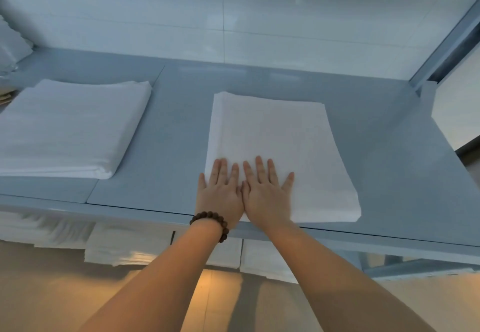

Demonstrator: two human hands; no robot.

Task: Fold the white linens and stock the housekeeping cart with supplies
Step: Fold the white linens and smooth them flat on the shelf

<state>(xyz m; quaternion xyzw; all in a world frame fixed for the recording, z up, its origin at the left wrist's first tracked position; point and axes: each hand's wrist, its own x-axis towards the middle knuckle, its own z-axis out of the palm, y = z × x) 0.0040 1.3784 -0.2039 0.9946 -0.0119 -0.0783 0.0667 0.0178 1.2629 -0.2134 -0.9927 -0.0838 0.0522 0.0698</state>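
A folded white linen (pixel 275 129) lies flat on the blue-grey shelf (pixel 176 129), right of centre, with its near edge at the shelf's front. Both my hands rest palm-down on its near left part, side by side and touching at the thumbs. My left hand (pixel 220 191), with a brown bead bracelet on the wrist, has its fingers spread and holds nothing. My right hand (pixel 265 191) is also flat with fingers apart. A second, larger folded white linen (pixel 70 126) lies on the shelf to the left.
Stacks of folded white linens (pixel 122 246) fill the shelf below. More white bundles (pixel 10 43) sit at the far left. A metal frame post (pixel 441 48) rises at the right. A glossy white wall stands behind the shelf. Tan floor lies below.
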